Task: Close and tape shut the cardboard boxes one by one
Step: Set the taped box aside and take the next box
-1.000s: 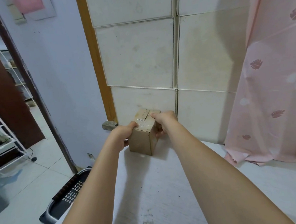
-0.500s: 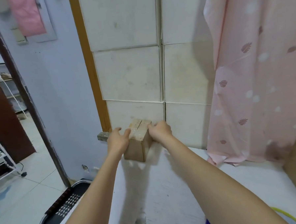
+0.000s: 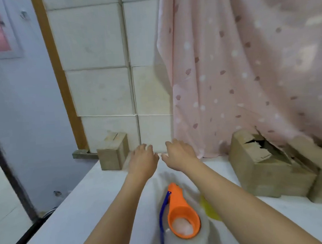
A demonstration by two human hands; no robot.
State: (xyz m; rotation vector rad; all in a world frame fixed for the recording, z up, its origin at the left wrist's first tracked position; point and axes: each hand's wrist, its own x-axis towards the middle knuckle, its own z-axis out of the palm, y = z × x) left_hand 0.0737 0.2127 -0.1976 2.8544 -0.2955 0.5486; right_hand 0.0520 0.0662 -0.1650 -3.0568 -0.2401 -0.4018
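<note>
- Now both hands hang empty above the white bench (image 3: pixel 86 200), fingers loosely spread and holding nothing; the left hand (image 3: pixel 142 161) and right hand (image 3: pixel 178 155) sit close together, nearly touching at the thumbs.
- The small closed box (image 3: pixel 112 152) stands against the tiled wall, just left of the left hand and apart from it; its top flaps lie flat and met, so it looks finished, though blur hides whether tape runs across the seam.
- The open torn box (image 3: pixel 261 165) is the one the next move turns on: it lies to the right of the right hand, well clear of it, below the pink curtain (image 3: pixel 237 71), ragged flaps standing up.
- The right hand is the nearer one, so a reach rightward seems the natural start.
- The orange tape dispenser (image 3: pixel 180 212) lies on the bench nearer the body than both hands, between the forearms, long axis running away from the person.
</note>
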